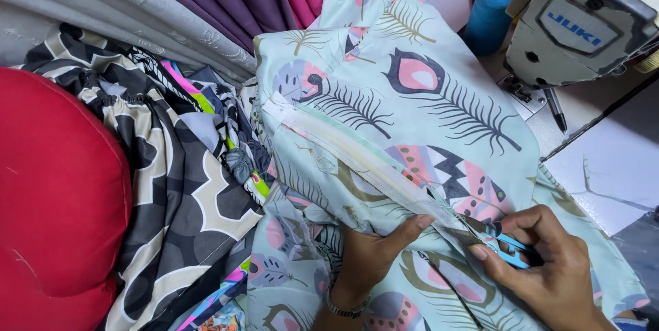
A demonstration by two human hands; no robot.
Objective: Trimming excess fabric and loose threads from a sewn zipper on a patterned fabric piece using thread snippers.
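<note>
The sewing table (611, 159) is full of cloth. Your left hand (371, 252) pinches the feather cloth (412, 104) by its white zipper (357, 156). Your right hand (549, 262) grips blue snips (504, 242) just past those fingertips.

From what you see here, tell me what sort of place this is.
Probably a sewing workshop: a grey industrial sewing machine, a teal thread cone, and mint feather-print fabric being snipped with small blue scissors.

Bright, even overhead light, soft shadows, sharp focus throughout, slight wide-angle stretch toward the edges.
</note>
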